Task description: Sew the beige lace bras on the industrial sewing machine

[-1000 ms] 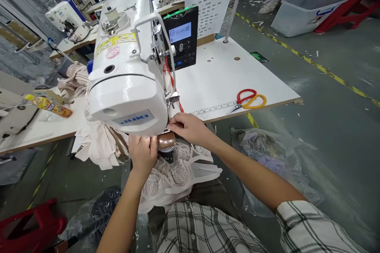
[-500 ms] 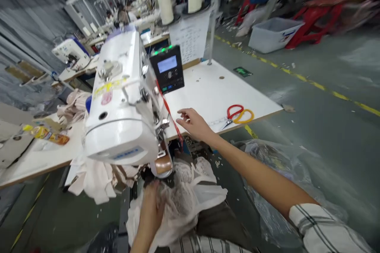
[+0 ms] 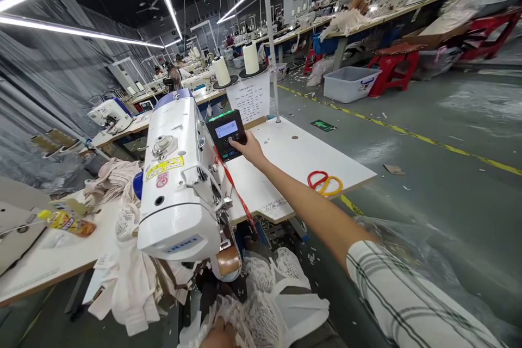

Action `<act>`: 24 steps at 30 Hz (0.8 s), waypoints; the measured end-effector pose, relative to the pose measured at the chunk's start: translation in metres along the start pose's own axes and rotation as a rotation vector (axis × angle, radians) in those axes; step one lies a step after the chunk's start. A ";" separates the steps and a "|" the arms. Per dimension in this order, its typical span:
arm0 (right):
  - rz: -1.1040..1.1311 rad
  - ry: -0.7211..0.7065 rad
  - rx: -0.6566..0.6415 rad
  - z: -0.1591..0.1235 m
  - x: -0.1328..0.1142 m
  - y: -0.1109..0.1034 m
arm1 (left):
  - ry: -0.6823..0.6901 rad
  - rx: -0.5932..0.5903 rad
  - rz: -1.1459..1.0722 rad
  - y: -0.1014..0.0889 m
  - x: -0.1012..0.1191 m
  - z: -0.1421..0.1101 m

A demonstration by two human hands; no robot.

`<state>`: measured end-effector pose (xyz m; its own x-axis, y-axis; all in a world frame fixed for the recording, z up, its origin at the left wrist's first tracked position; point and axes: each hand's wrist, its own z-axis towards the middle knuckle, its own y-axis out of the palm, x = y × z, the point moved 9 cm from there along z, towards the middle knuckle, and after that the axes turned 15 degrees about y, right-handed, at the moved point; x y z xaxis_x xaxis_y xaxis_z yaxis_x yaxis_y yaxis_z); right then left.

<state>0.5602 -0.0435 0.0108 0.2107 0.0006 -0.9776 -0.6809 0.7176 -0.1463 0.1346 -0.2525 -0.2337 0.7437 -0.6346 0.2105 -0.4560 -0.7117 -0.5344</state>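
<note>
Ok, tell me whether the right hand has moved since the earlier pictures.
Yes: judged against the sewing machine, the right hand has moved forward, from beside the machine's near end to the control panel.

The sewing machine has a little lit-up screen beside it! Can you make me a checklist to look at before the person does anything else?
1. Control panel on: ok, its screen glows.
2. Right grip at the panel: ok, thumb at the buttons.
3. Left grip holding the lace garment: cannot tell; it is by the lace, cut off by the picture's bottom edge.
4. Scissors on the tabletop: ok, apart from the sewing machine.
5. Scissor blades in sight: not ok, the forearm seems to hide them.
6. Needle in sight: cannot tell, too small to make out.
</note>
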 end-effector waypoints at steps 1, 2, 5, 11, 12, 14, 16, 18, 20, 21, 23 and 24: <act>-0.015 0.007 0.016 0.000 -0.001 -0.001 | -0.003 -0.027 -0.015 0.003 0.001 -0.001; -0.030 0.013 0.030 0.001 -0.003 -0.003 | 0.006 -0.040 -0.021 0.005 0.003 -0.003; -0.065 0.022 0.059 -0.003 -0.013 -0.012 | 0.044 -0.039 -0.042 0.008 0.014 -0.016; 0.063 -0.266 -0.021 -0.160 -0.034 -0.053 | 0.378 0.334 -0.203 -0.044 0.083 -0.084; 0.042 -0.352 -0.254 -0.205 -0.038 -0.045 | 0.424 0.351 -0.223 -0.053 0.096 -0.098; 0.014 -0.570 -0.947 -0.313 -0.042 -0.023 | 0.537 0.320 -0.256 -0.070 0.121 -0.119; -0.043 -0.532 -1.302 -0.377 -0.029 -0.021 | 0.658 0.320 -0.273 -0.089 0.140 -0.137; -0.136 -0.392 -1.427 -0.395 -0.012 -0.014 | 0.704 0.331 -0.283 -0.105 0.145 -0.147; -0.188 -0.292 -1.434 -0.386 -0.002 -0.007 | 0.672 0.359 -0.314 -0.119 0.136 -0.149; -0.175 -0.278 -1.422 -0.378 -0.003 -0.005 | 0.646 0.380 -0.340 -0.125 0.129 -0.149; -0.078 -0.270 -1.399 -0.363 -0.010 -0.003 | 0.609 0.433 -0.403 -0.136 0.114 -0.149; -0.019 -0.252 -1.397 -0.358 -0.014 -0.002 | 0.602 0.458 -0.426 -0.140 0.108 -0.149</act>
<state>0.3069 -0.2942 -0.0291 0.2442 0.2279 -0.9426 -0.7674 -0.5488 -0.3315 0.2058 -0.2664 -0.0140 0.3624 -0.4856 0.7955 0.1404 -0.8154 -0.5616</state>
